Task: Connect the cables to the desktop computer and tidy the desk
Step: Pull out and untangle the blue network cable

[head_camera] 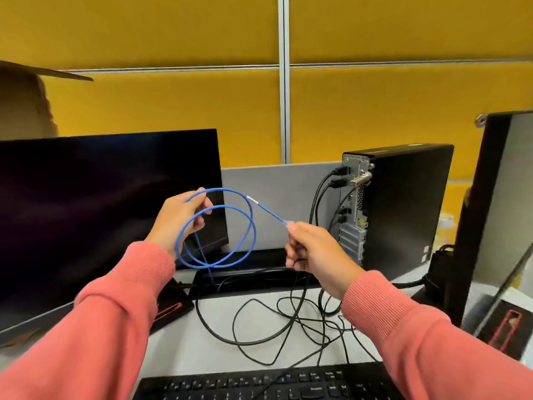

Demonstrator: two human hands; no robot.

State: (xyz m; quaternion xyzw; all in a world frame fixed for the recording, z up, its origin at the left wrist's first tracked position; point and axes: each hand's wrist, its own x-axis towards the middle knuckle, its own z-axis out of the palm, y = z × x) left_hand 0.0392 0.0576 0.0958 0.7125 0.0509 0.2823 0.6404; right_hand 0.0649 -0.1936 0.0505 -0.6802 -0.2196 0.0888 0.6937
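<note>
A thin blue network cable (250,226) hangs in loose loops between my hands, above the desk. My left hand (178,220) pinches the loops at their upper left. My right hand (314,249) grips the cable's clear plug end, held a short way left of the desktop computer (403,209). The black tower stands upright with its rear port panel (356,203) facing me, and two black cables are plugged in near its top. Both arms wear pink sleeves.
A dark monitor (106,209) fills the left. A second monitor's (496,203) edge stands at the right. Tangled black cables (288,324) lie on the grey desk, a black keyboard (268,383) sits at the front edge, and a yellow partition (173,96) rises behind.
</note>
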